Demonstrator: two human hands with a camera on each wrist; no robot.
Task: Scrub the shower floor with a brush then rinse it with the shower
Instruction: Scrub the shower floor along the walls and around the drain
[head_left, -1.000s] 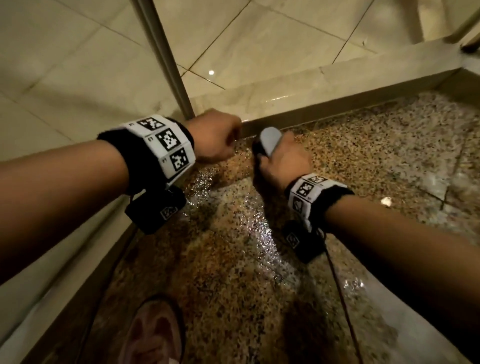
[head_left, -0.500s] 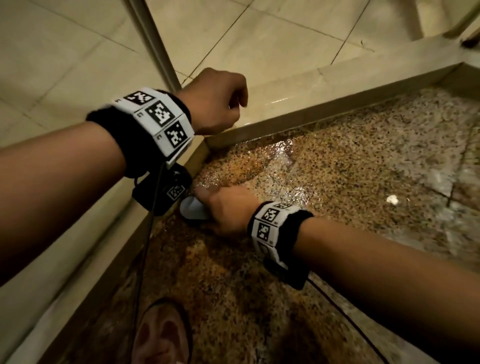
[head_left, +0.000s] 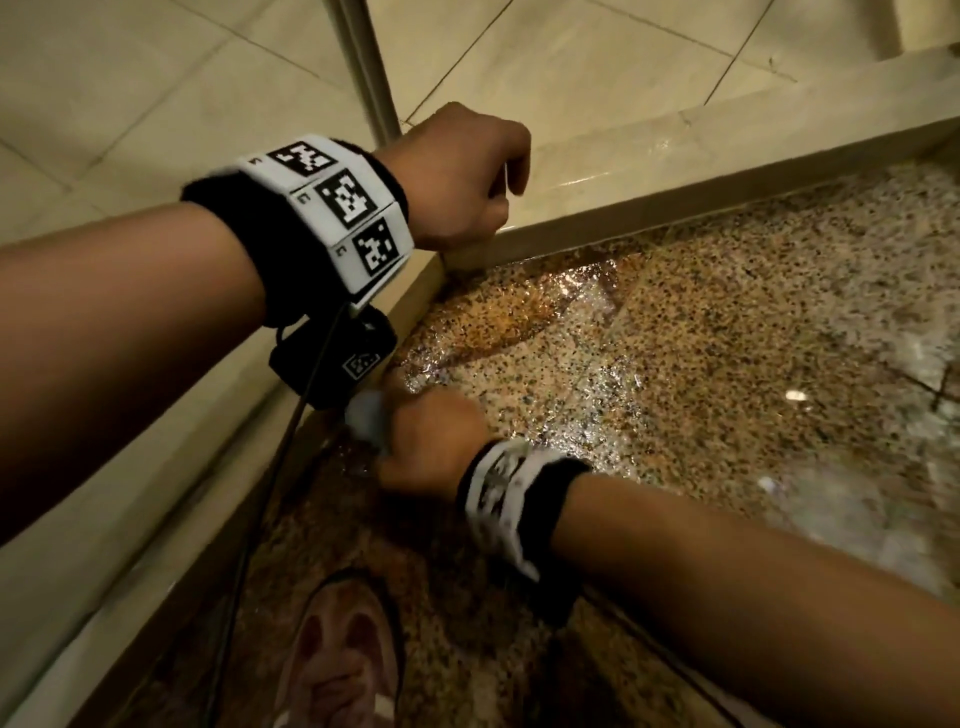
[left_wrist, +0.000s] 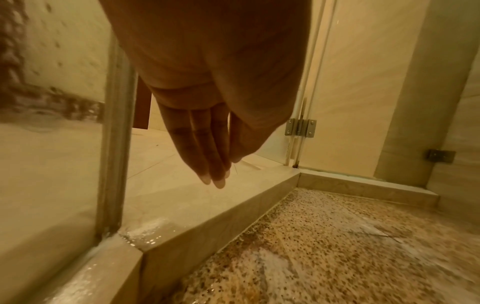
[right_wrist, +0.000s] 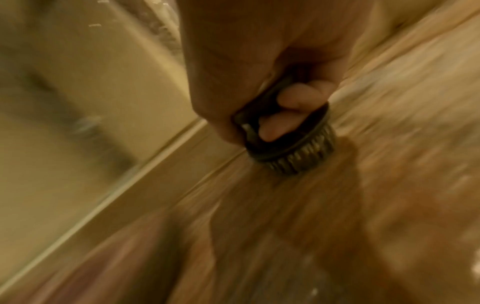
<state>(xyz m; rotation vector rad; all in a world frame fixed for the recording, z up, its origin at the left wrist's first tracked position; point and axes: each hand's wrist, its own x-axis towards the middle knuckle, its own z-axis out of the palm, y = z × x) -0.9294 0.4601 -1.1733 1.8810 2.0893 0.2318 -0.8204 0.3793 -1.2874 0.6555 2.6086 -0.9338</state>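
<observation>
Along the raised curb (head_left: 675, 171) at the near corner of the stall, the right hand (head_left: 431, 447) is gripping a small round brush (right_wrist: 293, 148), fingers curled through its dark handle loop, and is holding the bristles down on the wet speckled shower floor (head_left: 727, 322). Blur in the right wrist view suggests the brush is travelling in a stroke close beside the curb wall. The left hand (head_left: 457, 182) is hanging over the curb top, carrying nothing; its fingers (left_wrist: 207, 148) are lying straight and relaxed in the left wrist view, though they are looking more curled from the head view. A pink slipper (head_left: 337, 660) is standing on the floor near the lower edge of the head view. A glass panel frame (left_wrist: 111, 144) is rising from the curb corner.

Judgement: scrubbing is under way and rinsing is not yet begun. The orange-brown staining near the corner joint appears to need the most attention. For a sound result, the bristles should be kept flat and pressed firmly, worked in short overlapping strokes right into the seam where floor meets curb, then carried outward. The wet surface is looking slippery, so footing deserves care.
</observation>
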